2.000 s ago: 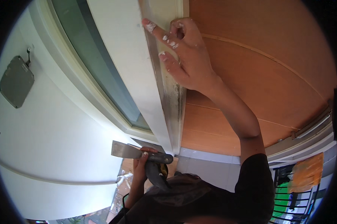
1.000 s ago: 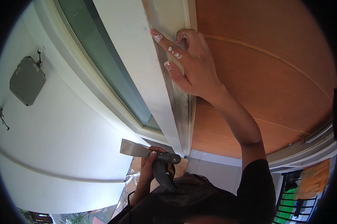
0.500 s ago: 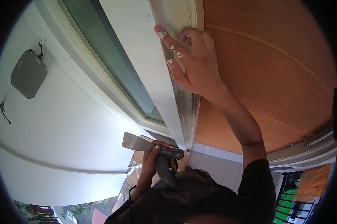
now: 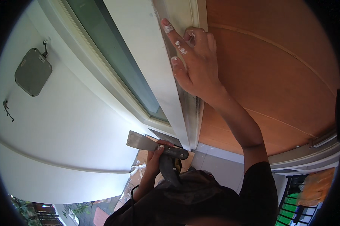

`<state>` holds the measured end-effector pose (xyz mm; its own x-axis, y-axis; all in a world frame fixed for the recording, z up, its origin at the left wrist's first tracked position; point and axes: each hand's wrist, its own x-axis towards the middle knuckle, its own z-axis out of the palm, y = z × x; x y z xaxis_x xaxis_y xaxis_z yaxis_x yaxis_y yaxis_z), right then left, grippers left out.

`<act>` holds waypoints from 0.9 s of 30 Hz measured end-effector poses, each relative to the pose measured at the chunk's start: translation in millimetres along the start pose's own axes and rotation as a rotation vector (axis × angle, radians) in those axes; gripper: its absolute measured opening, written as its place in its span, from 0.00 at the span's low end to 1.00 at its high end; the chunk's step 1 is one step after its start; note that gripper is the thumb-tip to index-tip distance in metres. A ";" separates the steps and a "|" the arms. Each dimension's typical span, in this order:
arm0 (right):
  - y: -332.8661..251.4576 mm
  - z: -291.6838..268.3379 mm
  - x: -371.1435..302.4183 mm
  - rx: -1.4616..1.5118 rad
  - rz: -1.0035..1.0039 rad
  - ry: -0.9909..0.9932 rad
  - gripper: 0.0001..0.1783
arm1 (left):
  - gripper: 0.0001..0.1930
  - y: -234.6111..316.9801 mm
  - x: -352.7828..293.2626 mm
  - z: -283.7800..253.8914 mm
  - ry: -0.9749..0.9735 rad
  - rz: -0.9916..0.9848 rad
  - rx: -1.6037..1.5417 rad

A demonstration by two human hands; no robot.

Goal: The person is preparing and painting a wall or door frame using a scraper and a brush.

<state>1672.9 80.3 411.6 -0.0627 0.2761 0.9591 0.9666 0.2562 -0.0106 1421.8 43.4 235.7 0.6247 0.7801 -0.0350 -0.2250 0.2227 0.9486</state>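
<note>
My left hand [image 4: 153, 162] grips a putty knife [image 4: 141, 141] low in front of my body, its flat metal blade pointing left and its dark riveted handle to the right. Just under the handle is a dark curved object [image 4: 168, 169] with a bit of yellow, which I cannot make out fully. My right hand [image 4: 200, 62] is raised, holding nothing. Its index finger stretches along the edge of a white wall strip [image 4: 139, 49], the thumb is spread, and the other fingers bend near the cream door frame [image 4: 185, 17]. White paste dots the index finger and thumb.
An orange-brown door panel [image 4: 267, 75] fills the right side. Left of the white strip is a window pane [image 4: 121, 64]. A grey plate-like fixture [image 4: 33, 71] and loose wires [image 4: 8, 111] stick out of the white wall. Below are cardboard and grey floor tiles [image 4: 219, 165].
The view has shifted slightly. My right index fingertip has moved a little farther up along the edge. My left hand keeps the putty knife in much the same position.
</note>
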 end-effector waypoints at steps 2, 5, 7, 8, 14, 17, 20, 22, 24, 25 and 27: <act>-5.5 2.5 3.6 -0.032 0.014 0.013 0.36 | 0.13 -0.2 -0.7 0.0 -0.012 0.003 -0.002; -9.2 8.2 3.7 -0.137 0.028 0.004 0.35 | 0.13 -1.8 -0.6 0.1 0.004 -0.004 -0.024; -11.9 10.4 2.6 -0.182 0.038 0.026 0.35 | 0.12 -1.2 0.1 -1.3 -0.020 0.007 0.002; -13.1 11.1 0.6 -0.180 0.040 0.026 0.35 | 0.12 -2.3 -0.8 -2.2 -0.018 0.006 0.004; -24.6 8.5 -11.9 -0.053 0.096 -0.012 0.38 | 0.12 -5.6 -1.8 -5.1 -0.019 -0.006 -0.032; -28.8 10.0 -11.8 -0.115 0.094 -0.040 0.38 | 0.12 -4.8 -1.6 -5.7 -0.029 -0.002 -0.028; -32.8 14.7 -10.7 -0.169 0.114 -0.053 0.37 | 0.12 -2.9 -0.4 -5.3 -0.015 -0.020 -0.019; -31.5 21.1 -9.1 -0.261 0.145 0.008 0.38 | 0.12 -3.7 0.4 -6.8 -0.049 0.008 -0.001; -34.5 21.1 -7.7 -0.266 0.157 -0.021 0.37 | 0.12 -1.8 -1.7 -5.6 -0.039 -0.013 -0.015; -34.9 21.8 -7.7 -0.266 0.170 -0.049 0.37 | 0.12 -1.6 -1.8 -5.7 -0.025 -0.034 -0.027; -32.2 21.0 -7.6 -0.222 0.159 -0.042 0.37 | 0.12 -3.4 0.5 -8.8 -0.040 -0.014 -0.020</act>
<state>1637.0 89.4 398.8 0.0887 0.3364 0.9375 0.9956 -0.0013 -0.0937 1416.3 48.2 229.7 0.6569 0.7531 -0.0355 -0.2303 0.2452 0.9417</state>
